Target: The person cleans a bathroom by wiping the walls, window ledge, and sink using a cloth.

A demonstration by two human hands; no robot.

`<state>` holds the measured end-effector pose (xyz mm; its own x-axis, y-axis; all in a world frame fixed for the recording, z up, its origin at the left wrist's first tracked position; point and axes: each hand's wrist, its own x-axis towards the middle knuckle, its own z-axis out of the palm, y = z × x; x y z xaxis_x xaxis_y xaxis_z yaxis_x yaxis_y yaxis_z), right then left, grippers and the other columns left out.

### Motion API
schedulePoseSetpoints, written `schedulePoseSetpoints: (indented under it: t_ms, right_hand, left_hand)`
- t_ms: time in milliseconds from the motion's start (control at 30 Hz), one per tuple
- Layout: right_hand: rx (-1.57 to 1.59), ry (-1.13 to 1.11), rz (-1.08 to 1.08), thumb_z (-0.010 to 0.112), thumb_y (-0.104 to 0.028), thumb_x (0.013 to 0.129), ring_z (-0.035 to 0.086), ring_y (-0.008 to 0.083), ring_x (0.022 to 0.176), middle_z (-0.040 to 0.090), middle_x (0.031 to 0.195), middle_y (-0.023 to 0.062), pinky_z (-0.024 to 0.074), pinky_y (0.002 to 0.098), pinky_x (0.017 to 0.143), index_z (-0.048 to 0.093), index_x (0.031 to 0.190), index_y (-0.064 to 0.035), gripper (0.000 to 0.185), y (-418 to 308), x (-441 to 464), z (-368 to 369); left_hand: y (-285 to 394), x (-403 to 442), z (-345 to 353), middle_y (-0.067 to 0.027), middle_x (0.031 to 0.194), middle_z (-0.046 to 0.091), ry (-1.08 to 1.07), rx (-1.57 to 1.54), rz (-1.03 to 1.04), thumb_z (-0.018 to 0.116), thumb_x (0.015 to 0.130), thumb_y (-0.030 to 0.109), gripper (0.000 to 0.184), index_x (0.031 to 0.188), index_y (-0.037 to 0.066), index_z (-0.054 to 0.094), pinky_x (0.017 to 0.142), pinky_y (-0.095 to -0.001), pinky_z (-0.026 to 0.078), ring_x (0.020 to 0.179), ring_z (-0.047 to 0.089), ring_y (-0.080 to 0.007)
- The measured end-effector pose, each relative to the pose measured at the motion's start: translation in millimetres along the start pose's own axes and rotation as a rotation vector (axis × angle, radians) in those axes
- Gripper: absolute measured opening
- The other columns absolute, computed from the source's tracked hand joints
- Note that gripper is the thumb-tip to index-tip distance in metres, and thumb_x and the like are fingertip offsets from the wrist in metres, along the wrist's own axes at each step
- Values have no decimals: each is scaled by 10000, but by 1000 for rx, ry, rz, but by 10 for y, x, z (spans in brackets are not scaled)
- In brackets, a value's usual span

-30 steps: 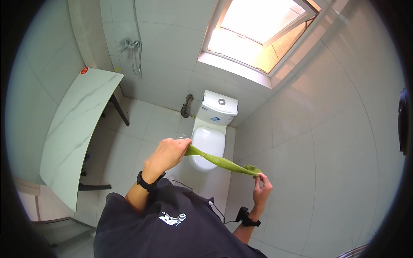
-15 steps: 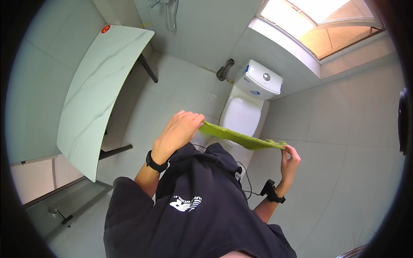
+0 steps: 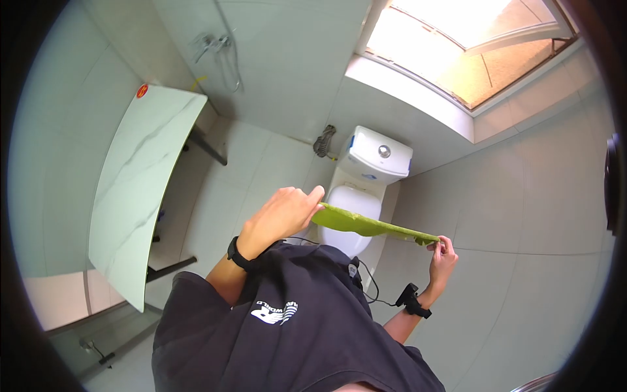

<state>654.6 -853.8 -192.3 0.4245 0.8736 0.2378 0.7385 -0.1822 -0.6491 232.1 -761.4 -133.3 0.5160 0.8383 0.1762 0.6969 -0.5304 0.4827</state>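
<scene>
A green cloth [image 3: 353, 222] is stretched between both of my hands at waist height, sagging a little in the middle. My left hand [image 3: 287, 210] pinches its left end, thumb on top. At the other end, the fingertips of my right hand [image 3: 444, 257] grip a corner. Behind and below the cloth stands a white toilet [image 3: 349, 244] with its lid down; the cloth hides part of the lid. Each of my wrists wears a black strap, the right one with a small box and a cable.
To the left is a white marble-patterned table [image 3: 134, 176] on dark legs. A coiled grey hose [image 3: 323, 141] lies beside the toilet tank [image 3: 379, 157]. A shower tap [image 3: 212, 44] is on the far wall, and an open window [image 3: 470, 52] is at upper right.
The view has tilted upward, so the toilet, table and window sit differently and more of the shower tap shows. The cloth has turned in my hands and now hangs differently; both hands still hold it.
</scene>
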Motion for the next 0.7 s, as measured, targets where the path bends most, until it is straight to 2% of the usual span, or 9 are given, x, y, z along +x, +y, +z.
schedulePoseSetpoints:
  t_ms: [33,67,167,267,367,467,567,667,700]
  right_hand:
    - [-9,7,1,550,-39,974,725,199,692,734,753,107,527,307,660,649,1056,-42,129,5,39,-23]
    - [-13,25,-7,548,-39,976,725,205,696,734,759,110,528,310,660,649,1061,-46,132,47,87,-58]
    - [-20,59,-19,536,-39,986,715,207,694,731,769,117,524,309,655,647,1081,-54,147,17,239,-33]
    - [-47,80,-20,518,-39,1000,696,197,682,729,778,122,515,302,646,650,1108,-54,171,18,434,-26]
    - [-117,170,-98,524,-36,999,696,208,712,735,832,117,515,316,643,655,1137,-62,192,-94,708,47]
    - [-128,219,-4,540,-34,993,736,268,788,744,891,138,552,346,688,645,1149,-43,188,-173,959,143]
    - [-86,239,105,527,-31,996,741,228,785,752,901,139,559,330,705,642,1150,-30,192,-329,1306,291]
    - [100,185,338,504,-36,1010,736,185,766,754,905,158,565,315,713,634,1167,-29,203,-304,1849,489]
    - [274,196,361,478,-59,1034,728,184,733,737,860,154,563,294,693,609,1189,-10,209,-327,2012,569]
  left_hand:
    - [6,111,-5,-166,612,569,42,3,26,608,977,212,205,964,44,491,561,-478,476,588,581,-401]
    - [53,225,30,-169,612,572,81,5,48,602,983,209,204,976,44,484,547,-477,475,577,579,-405]
    - [109,479,-31,-136,607,598,86,-135,52,568,1005,174,161,1018,43,475,511,-428,477,532,605,-350]
    - [265,811,-29,-96,594,620,-16,-352,-36,527,1023,117,104,1064,44,465,462,-363,467,461,608,-258]
    - [264,1147,8,-69,586,627,3,-485,-82,502,1026,74,98,1104,43,453,425,-319,455,420,594,-179]
    - [86,1539,-95,-98,596,635,21,-600,-139,521,1022,96,114,1072,26,447,446,-352,478,455,631,-238]
    - [-123,2021,-149,-107,628,660,-80,-761,-216,501,1025,70,115,1099,20,427,431,-323,486,444,636,-216]
    - [-173,2594,82,-114,657,680,-19,-955,-189,480,1033,64,126,1121,15,404,414,-304,487,457,649,-197]
    - [-193,2737,123,-127,674,689,-2,-1031,-181,474,1039,69,133,1122,7,391,407,-292,479,463,649,-177]
